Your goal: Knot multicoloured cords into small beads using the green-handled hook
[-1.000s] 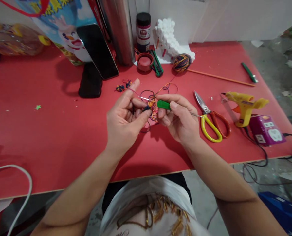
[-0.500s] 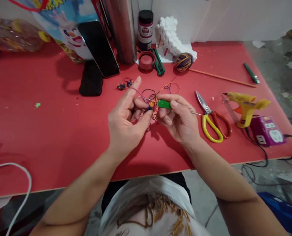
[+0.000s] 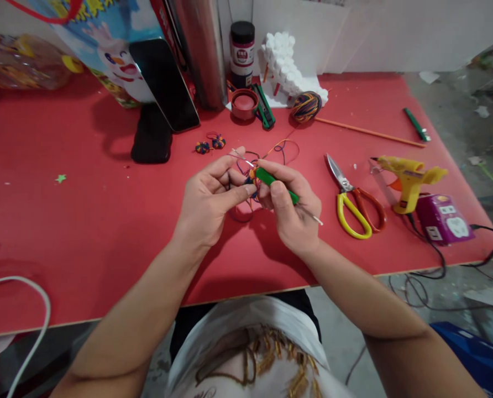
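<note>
My right hand is closed around the green handle of a crochet hook, whose metal tip points up and left to my left index finger. Between thumb and fingers, my left hand pinches a small piece of multicolored crochet, partly hidden by the fingers. A strand of yarn runs over the left index fingertip to the hook. Loose loops of yarn lie under and around both hands. The strand leads back to a multicolored yarn ball. Two small finished crochet pieces rest beyond my left hand.
Scissors, a yellow glue gun and a purple box are on the right of the red table. Behind stand a propped phone, a steel flask, a jar, a green cutter and a white model.
The crochet hook has turned, its tip now steeper and its back end lower. My left index finger has bent inward, and my hands have come closer together.
</note>
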